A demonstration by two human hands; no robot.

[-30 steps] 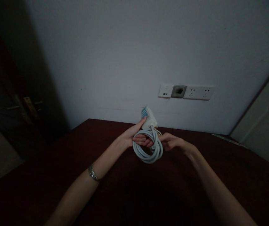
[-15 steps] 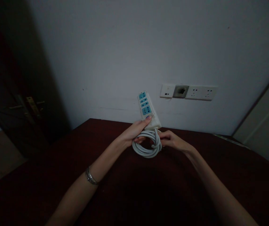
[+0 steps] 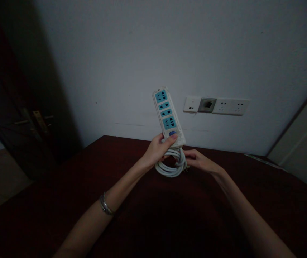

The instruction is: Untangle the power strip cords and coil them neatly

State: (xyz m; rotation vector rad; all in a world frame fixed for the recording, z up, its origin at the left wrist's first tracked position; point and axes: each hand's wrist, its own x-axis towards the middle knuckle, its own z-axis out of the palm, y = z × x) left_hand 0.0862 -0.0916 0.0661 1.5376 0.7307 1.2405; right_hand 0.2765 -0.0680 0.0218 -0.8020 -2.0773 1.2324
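A white power strip (image 3: 166, 113) with blue socket panels and a dark blue switch is held up over the table, tilted with its top to the left. My left hand (image 3: 160, 147) grips its lower end, thumb on the face beside the switch. Below hangs its coiled grey-white cable (image 3: 171, 171), looped under the strip. My right hand (image 3: 197, 160) is closed at the right side of the coil, its fingertips against the cable and partly hidden behind it. Metal prongs of a plug (image 3: 186, 170) show just under the right fingers.
A dark red table (image 3: 110, 157) reaches to the pale wall. Wall sockets (image 3: 230, 106) and a grey-framed outlet (image 3: 207, 105) sit at the right. A dark door (image 3: 39, 122) with a handle stands at the left, a pale panel (image 3: 303, 143) at the far right.
The power strip has tipped more upright, its face turned toward me, and the left hand has shifted slightly right. The plug prongs have come into view. The right hand has barely moved.
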